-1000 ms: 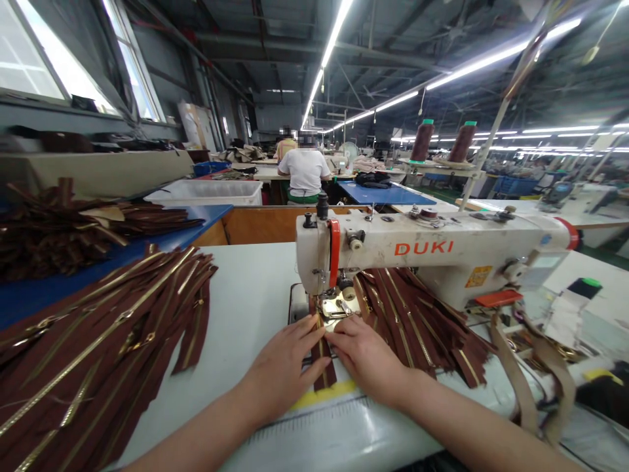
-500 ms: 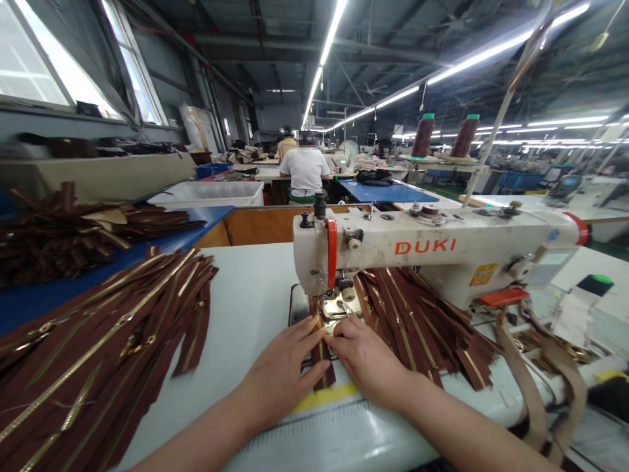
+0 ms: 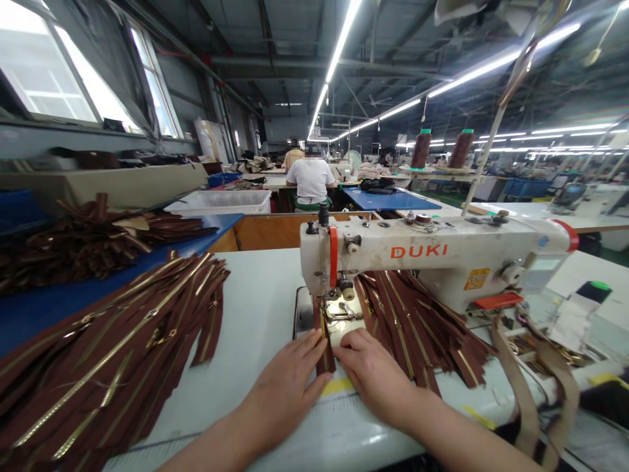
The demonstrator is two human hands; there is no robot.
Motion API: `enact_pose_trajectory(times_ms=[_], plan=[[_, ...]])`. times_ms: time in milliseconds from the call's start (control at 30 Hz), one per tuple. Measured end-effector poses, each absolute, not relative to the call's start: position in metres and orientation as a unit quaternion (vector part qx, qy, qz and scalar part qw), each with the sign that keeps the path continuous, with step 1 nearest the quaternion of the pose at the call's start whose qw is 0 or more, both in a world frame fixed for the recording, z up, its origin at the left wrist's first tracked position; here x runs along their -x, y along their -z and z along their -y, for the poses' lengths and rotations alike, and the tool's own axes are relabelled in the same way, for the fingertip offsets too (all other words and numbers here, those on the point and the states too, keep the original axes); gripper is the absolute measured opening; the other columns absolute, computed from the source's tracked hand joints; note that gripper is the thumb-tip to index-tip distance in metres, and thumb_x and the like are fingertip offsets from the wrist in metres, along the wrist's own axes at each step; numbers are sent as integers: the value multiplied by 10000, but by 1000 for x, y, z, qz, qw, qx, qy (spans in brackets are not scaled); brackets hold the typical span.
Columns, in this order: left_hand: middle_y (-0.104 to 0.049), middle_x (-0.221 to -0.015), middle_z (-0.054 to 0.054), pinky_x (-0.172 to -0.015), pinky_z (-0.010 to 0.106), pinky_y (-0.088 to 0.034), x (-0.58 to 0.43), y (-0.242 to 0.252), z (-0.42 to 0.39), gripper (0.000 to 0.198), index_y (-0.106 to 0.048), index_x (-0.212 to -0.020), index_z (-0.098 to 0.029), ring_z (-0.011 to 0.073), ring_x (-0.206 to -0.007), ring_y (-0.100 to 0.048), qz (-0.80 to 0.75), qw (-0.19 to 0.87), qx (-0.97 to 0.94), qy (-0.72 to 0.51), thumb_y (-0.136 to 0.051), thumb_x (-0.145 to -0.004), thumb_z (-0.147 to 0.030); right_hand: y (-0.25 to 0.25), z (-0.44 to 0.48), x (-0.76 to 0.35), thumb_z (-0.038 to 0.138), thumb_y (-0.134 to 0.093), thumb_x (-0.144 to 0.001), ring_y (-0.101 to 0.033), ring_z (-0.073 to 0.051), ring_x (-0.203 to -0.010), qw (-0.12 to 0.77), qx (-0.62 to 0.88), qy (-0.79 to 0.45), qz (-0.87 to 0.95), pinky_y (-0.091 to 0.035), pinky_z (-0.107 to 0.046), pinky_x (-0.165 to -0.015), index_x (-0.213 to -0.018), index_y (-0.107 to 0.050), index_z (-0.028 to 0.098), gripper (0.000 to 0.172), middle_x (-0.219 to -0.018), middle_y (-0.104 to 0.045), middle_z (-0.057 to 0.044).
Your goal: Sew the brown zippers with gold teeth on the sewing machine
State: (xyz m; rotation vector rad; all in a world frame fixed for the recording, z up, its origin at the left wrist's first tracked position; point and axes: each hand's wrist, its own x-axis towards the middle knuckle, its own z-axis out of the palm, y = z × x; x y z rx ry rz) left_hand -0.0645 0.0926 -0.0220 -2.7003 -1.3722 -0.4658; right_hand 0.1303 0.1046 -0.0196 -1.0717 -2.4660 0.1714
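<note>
brown zipper strip (image 3: 327, 360) lies flat on the surface (image 3: 255, 308) under the foot of the sewing machine (image 3: 442, 252), left hand (image 3: 289, 380) and right hand (image 3: 373, 373) open, fingertips pressing its edges; judged light, limp, slippery along the teeth, best held by the tape edges.

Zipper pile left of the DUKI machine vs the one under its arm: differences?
Size: the left pile is far bigger and runs off the frame edge; the pile under the arm is smaller. Place: the left pile lies apart from both hands; the pile under the arm lies beside the right hand. Both: brown zippers with gold teeth.
</note>
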Motion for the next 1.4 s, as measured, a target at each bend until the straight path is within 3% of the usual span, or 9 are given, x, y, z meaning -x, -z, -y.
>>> enact_pose_trajectory(times_ms=[400, 1133, 1400], plan=[[-618, -1202, 86, -928, 393, -510, 65, 19, -67, 294, -611, -1141, -192, 220, -1109, -575, 375, 96, 900, 199, -423, -915, -195, 22, -81, -131, 123, -457, -915, -485, -180, -873, 274, 402, -121, 865, -444, -293, -783, -917, -633, 181, 185, -888, -575, -49], [-554, -1300, 50, -991, 391, -455, 77, 18, -71, 305, -624, -1137, -269, 209, -1192, -516, 369, -1, 908, 198, -458, -897, -180, 26, -79, -130, 158, -525, -896, -463, -188, -846, 221, 387, -25, 895, -376, -318, -727, -934, -627, 197, 115, -863, -570, -34], [-614, -1170, 51, -960, 354, -477, 70, 15, -78, 356, -538, -1234, -228, 184, -1075, -563, 408, -83, 879, 232, -408, -908, -167, 21, -80, -133, 143, -524, -893, -458, -195, -861, 205, 353, -3, 913, -381, -323, -755, -990, -610, 175, 133, -883, -578, -47]])
